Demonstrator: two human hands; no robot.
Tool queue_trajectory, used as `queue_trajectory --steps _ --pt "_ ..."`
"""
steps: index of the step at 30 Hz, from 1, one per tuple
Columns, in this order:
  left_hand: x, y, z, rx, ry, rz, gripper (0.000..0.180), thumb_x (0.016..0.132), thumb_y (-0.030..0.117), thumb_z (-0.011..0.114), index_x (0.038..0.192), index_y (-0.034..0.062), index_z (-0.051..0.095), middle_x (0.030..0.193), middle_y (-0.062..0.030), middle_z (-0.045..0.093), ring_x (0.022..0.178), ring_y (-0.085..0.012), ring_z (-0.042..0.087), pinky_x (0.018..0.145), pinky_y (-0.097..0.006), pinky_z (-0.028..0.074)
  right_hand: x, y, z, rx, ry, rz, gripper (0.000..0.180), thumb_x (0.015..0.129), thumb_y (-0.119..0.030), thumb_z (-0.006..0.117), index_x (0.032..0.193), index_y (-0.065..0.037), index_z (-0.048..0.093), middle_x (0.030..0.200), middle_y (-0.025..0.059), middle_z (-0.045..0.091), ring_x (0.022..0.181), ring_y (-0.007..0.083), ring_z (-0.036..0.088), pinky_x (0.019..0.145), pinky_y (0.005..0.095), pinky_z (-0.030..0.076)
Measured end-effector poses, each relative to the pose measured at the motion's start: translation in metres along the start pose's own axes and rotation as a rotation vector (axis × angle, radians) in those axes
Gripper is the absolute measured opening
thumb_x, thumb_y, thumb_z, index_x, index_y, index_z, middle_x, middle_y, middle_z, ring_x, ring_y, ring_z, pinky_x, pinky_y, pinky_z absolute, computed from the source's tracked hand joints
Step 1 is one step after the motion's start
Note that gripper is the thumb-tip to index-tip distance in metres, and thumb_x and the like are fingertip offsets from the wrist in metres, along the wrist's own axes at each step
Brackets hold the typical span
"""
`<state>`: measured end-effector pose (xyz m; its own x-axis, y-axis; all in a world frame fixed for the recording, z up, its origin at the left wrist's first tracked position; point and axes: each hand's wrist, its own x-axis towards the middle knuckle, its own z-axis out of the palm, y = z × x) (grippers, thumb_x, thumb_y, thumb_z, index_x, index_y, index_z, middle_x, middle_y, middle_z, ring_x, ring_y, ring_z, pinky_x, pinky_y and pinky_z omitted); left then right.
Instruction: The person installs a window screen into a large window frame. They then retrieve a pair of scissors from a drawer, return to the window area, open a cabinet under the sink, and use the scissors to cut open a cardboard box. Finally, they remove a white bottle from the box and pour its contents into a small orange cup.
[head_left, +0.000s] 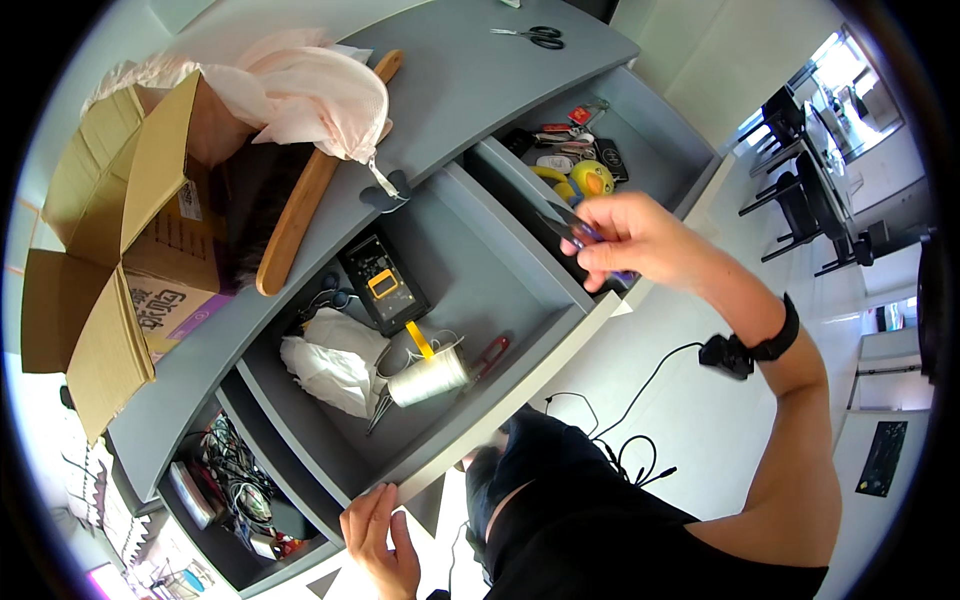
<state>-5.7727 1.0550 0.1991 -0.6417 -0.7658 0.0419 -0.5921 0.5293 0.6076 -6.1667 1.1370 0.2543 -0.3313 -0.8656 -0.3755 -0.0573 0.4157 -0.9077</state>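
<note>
My right hand (pixel 625 240) hovers over the divider between two open grey drawers and pinches a small purple-handled tool (pixel 582 235). My left hand (pixel 378 535) rests with its fingers apart on the front edge of the middle drawer (pixel 500 385). That drawer holds a black device with a yellow label (pixel 383 282), a spool of pale thread (pixel 428 378), a crumpled white bag (pixel 330 365) and red-handled snips (pixel 490 355). The right drawer (pixel 655 165) holds a yellow rubber duck (pixel 592 178) and small dark items.
On the grey desktop (pixel 470 85) lie an open cardboard box (pixel 120 230), a pink mesh cloth (pixel 320 90), a long wooden piece (pixel 310 190) and black scissors (pixel 535 36). A left drawer (pixel 235 480) is full of cables. Black cables (pixel 620 450) trail on the floor; chairs (pixel 800 190) stand at the right.
</note>
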Motion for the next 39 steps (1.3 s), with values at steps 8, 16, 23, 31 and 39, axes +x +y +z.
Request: queue_trajectory --steps 8,16,23,31,39 --pt "0.000 0.002 0.000 0.009 -0.009 0.033 0.028 0.077 0.002 0.059 0.104 -0.0010 0.067 0.103 -0.0123 0.062 0.094 -0.0277 0.053 0.085 -0.036 0.042 -0.039 0.042 0.038 0.268 -0.110 0.019 0.015 0.095 -0.015 0.049 0.100 0.000 0.052 0.073 0.0037 0.055 0.052 0.0063 0.043 0.048 0.0201 0.035" --pt "0.000 -0.002 -0.004 -0.027 -0.013 -0.002 0.031 0.071 -0.005 0.061 0.100 0.0005 0.068 0.102 -0.0123 0.063 0.094 -0.0282 0.056 0.082 -0.035 0.044 -0.034 0.051 0.061 0.261 -0.093 -0.041 0.042 0.101 -0.032 0.036 0.118 -0.001 0.058 0.072 0.0007 0.056 0.059 0.0041 0.037 0.054 0.0196 0.032" --pt "-0.003 -0.003 -0.012 -0.018 0.011 0.025 0.031 0.072 -0.005 0.062 0.102 0.0008 0.066 0.107 -0.0114 0.063 0.099 -0.0294 0.056 0.085 -0.036 0.046 -0.026 0.054 0.070 0.257 -0.150 -0.133 0.038 0.100 -0.028 0.041 0.118 -0.001 0.059 0.070 -0.0004 0.052 0.058 0.0036 0.036 0.052 0.0176 0.029" --pt "-0.054 -0.014 -0.031 -0.005 0.141 -0.059 0.026 0.075 -0.004 0.061 0.100 -0.0002 0.066 0.102 -0.0123 0.064 0.096 -0.0296 0.057 0.082 -0.037 0.047 -0.037 0.054 0.105 0.306 -0.225 -0.079 0.034 0.097 -0.025 0.048 0.111 0.003 0.060 0.068 -0.0016 0.049 0.055 0.0020 0.033 0.050 0.0173 0.027" --pt "-0.165 -0.049 -0.063 0.009 0.290 -0.192 0.029 0.075 -0.007 0.060 0.102 0.0007 0.066 0.101 -0.0115 0.065 0.095 -0.0280 0.058 0.082 -0.035 0.047 -0.075 0.042 0.199 0.305 -0.347 -0.103 0.031 0.093 -0.022 0.055 0.104 0.005 0.064 0.067 -0.0001 0.052 0.058 0.0033 0.040 0.051 0.0169 0.030"
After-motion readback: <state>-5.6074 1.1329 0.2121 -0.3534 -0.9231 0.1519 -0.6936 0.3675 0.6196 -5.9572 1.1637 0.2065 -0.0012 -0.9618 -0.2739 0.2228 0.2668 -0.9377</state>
